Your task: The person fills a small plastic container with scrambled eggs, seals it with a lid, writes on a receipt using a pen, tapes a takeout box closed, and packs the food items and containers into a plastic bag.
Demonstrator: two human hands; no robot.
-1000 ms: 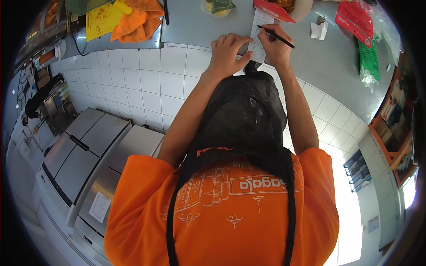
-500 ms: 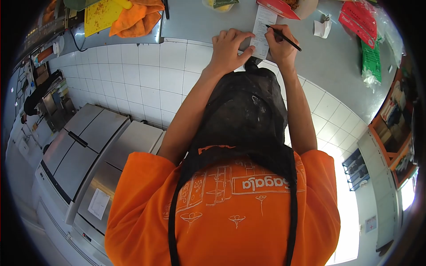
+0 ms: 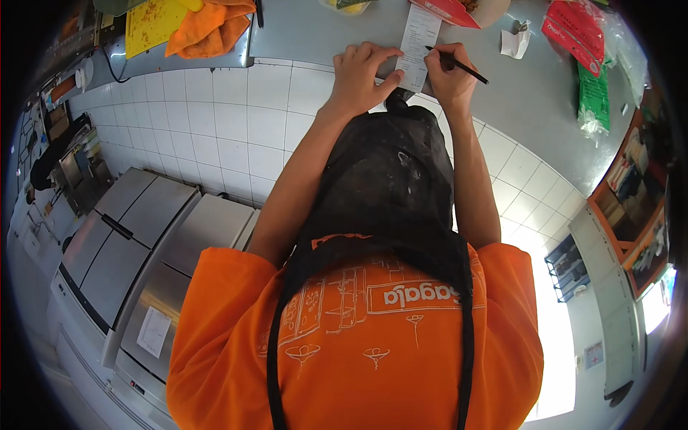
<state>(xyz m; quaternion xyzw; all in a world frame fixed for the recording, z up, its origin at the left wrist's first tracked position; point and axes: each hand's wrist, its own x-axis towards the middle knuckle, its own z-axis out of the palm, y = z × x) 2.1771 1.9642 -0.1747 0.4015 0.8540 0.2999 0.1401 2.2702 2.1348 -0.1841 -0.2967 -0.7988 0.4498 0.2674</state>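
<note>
My right grip (image 3: 451,79) pinches a pen (image 3: 469,70) | receipt (image 3: 421,32) lies just left | left grip (image 3: 358,79), spread open, touches its edge, seemingly steadying it

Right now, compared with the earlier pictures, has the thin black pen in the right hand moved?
Yes. Against the red open food carton, the thin black pen in the right hand has shifted slightly away, toward the person's body.

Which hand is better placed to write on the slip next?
Right hand, most likely: it holds the black pen over the paper slip; the left hand, penless, sits at the slip's edge.
</note>
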